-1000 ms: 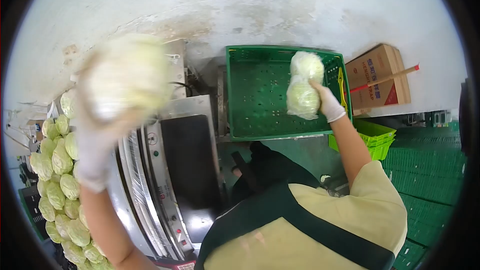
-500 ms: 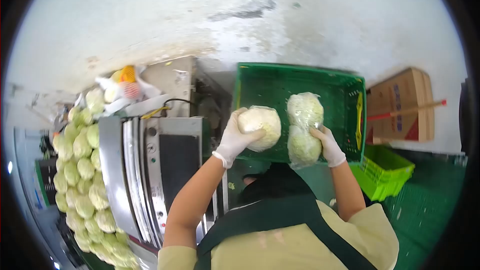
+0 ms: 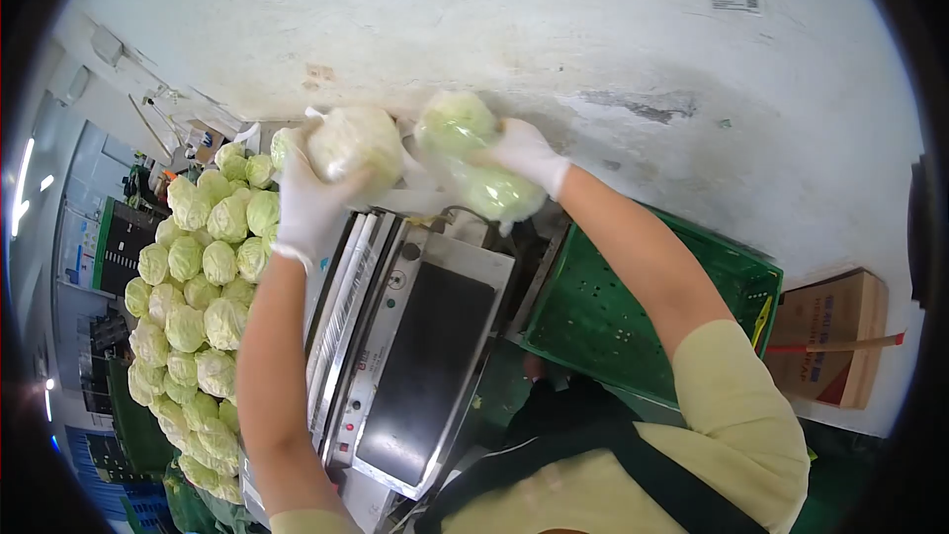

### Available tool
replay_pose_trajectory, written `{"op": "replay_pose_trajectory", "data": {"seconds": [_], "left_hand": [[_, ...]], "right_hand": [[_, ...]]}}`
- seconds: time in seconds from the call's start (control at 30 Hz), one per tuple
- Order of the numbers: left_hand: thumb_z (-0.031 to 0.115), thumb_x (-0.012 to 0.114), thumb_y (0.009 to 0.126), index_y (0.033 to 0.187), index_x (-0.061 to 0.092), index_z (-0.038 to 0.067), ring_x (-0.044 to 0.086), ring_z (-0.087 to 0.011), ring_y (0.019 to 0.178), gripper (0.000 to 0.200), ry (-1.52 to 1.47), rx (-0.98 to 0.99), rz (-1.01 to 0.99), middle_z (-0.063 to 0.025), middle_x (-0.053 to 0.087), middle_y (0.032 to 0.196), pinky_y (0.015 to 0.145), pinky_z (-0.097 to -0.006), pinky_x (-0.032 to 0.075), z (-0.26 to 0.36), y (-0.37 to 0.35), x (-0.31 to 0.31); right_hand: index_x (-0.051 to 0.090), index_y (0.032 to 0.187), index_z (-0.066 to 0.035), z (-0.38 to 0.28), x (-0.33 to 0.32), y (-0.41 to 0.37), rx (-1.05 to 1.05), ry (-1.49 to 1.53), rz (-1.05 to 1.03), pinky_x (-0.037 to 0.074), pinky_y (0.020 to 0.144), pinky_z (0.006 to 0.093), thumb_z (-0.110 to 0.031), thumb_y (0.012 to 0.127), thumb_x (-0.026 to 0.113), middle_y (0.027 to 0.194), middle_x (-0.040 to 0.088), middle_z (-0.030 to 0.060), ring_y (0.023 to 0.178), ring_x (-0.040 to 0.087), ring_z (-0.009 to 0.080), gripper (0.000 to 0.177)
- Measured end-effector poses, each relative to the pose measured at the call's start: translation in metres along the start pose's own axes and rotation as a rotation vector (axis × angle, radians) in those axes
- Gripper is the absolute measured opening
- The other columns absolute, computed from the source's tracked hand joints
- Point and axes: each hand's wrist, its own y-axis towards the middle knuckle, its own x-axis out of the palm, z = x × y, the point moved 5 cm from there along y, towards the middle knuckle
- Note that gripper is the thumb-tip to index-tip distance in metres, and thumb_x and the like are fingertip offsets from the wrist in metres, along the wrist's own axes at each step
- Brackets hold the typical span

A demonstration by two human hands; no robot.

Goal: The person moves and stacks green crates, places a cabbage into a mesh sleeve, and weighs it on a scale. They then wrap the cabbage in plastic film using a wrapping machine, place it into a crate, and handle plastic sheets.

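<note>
Both my hands wear white gloves and are raised above the far end of a wrapping machine. On the left, my left hand is closed on a pale, whitish cabbage, its thumb across the near side. My right hand grips two film-wrapped cabbages at the join between them. The upper wrapped cabbage looks pale green, and the lower wrapped cabbage hangs tilted to the right. Motion blurs these cabbages slightly.
A tall pile of green cabbages stands left of the machine. A green crate sits to the right beneath my right arm. Beyond it a cardboard box leans by the white wall. A green label hangs on the wall.
Both hands have moved left, carrying the cabbages from over the green crate to the machine's far end. My view has turned left, bringing more of the cabbage pile into sight.
</note>
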Motion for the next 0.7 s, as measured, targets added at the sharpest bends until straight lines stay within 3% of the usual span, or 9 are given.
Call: {"op": "replay_pose_trajectory", "data": {"seconds": [0.03,0.2,0.33,0.37,0.4,0.43,0.47,0.57,0.7], "left_hand": [[0.019,0.084,0.064,0.134,0.041,0.002,0.055,-0.0266,0.113,0.084,0.263,0.183,0.091,-0.017,0.054,0.124,0.096,-0.0347,0.047,-0.033,0.024,-0.018],[0.031,0.085,0.057,0.134,0.043,0.006,0.05,-0.0349,0.119,0.09,0.678,-0.012,0.112,-0.0221,0.051,0.126,0.102,-0.0402,0.042,-0.107,0.084,-0.063],[0.033,0.083,0.061,0.137,0.042,0.004,0.047,-0.0358,0.125,0.09,0.765,0.06,0.13,-0.0219,0.049,0.134,0.108,-0.0422,0.036,-0.213,0.126,-0.091],[0.032,0.082,0.064,0.139,0.039,0.001,0.044,-0.034,0.129,0.091,0.76,0.107,0.044,-0.0219,0.047,0.137,0.11,-0.0402,0.035,-0.234,0.134,-0.095],[0.029,0.081,0.067,0.138,0.04,-0.001,0.047,-0.0329,0.127,0.088,0.864,-0.118,0.085,-0.022,0.051,0.134,0.108,-0.0398,0.036,-0.273,0.141,-0.103],[0.049,0.074,0.073,0.142,0.033,-0.004,0.044,-0.0345,0.129,0.096,0.949,-0.098,-0.134,-0.0232,0.046,0.141,0.112,-0.0379,0.031,-0.319,0.154,-0.109],[0.049,0.076,0.072,0.141,0.032,-0.006,0.045,-0.0334,0.128,0.098,0.903,-0.143,-0.121,-0.0233,0.048,0.139,0.111,-0.0381,0.032,-0.362,0.163,-0.119],[0.034,0.076,0.076,0.131,0.042,-0.003,0.056,-0.0289,0.113,0.074,0.928,-0.19,-0.281,-0.0161,0.055,0.129,0.103,-0.0374,0.039,-0.455,0.187,-0.129],[0.026,0.069,0.084,0.136,0.04,0.001,0.049,-0.0319,0.122,0.065,1.08,-0.202,-0.237,-0.0174,0.048,0.135,0.106,-0.0422,0.036,-0.409,0.21,-0.135]], "right_hand": [[0.067,0.108,0.002,-0.007,0.02,0.013,0.01,-0.093,0.014,0.049,0.09,0.0384,-0.047,0.061,0.079,0.103,0.069,0.02,0.101,0.065,0.0336,0.069],[0.07,0.099,-0.002,-0.029,0.09,0.078,-0.03,-0.512,0.11,0.051,0.087,0.0408,-0.048,0.067,0.074,0.098,0.07,0.0194,0.095,0.067,0.0309,0.056],[0.07,0.099,-0.004,-0.006,0.124,0.094,-0.053,-0.367,0.044,0.051,0.084,0.0415,-0.047,0.076,0.067,0.097,0.069,0.0207,0.095,0.066,0.0334,0.048],[0.068,0.103,-0.004,-0.014,0.119,0.079,-0.182,-0.208,0.082,0.05,0.085,0.0418,-0.046,0.076,0.066,0.105,0.067,0.0211,0.098,0.064,0.0343,0.05],[0.064,0.11,-0.004,-0.012,0.116,0.066,-0.309,-0.254,0.261,0.048,0.088,0.0436,-0.041,0.078,0.066,0.111,0.064,0.0213,0.102,0.061,0.036,0.049],[0.06,0.117,-0.005,-0.005,0.106,0.046,-0.439,-0.331,0.44,0.047,0.091,0.0455,-0.036,0.08,0.066,0.117,0.061,0.0214,0.106,0.059,0.0377,0.049],[0.056,0.121,-0.004,0.006,0.093,0.014,-0.529,-0.31,0.575,0.043,0.096,0.045,-0.029,0.08,0.067,0.126,0.056,0.0188,0.114,0.053,0.0384,0.049],[0.059,0.116,-0.006,0.065,0.022,-0.07,-0.425,-0.298,0.671,0.043,0.096,0.0442,-0.021,0.078,0.067,0.123,0.058,0.0161,0.111,0.054,0.0366,0.041],[0.062,0.109,-0.005,0.206,-0.085,-0.221,0.139,-0.549,0.949,0.045,0.095,0.0451,-0.014,0.074,0.067,0.121,0.059,0.0182,0.111,0.055,0.0372,0.036]]}}
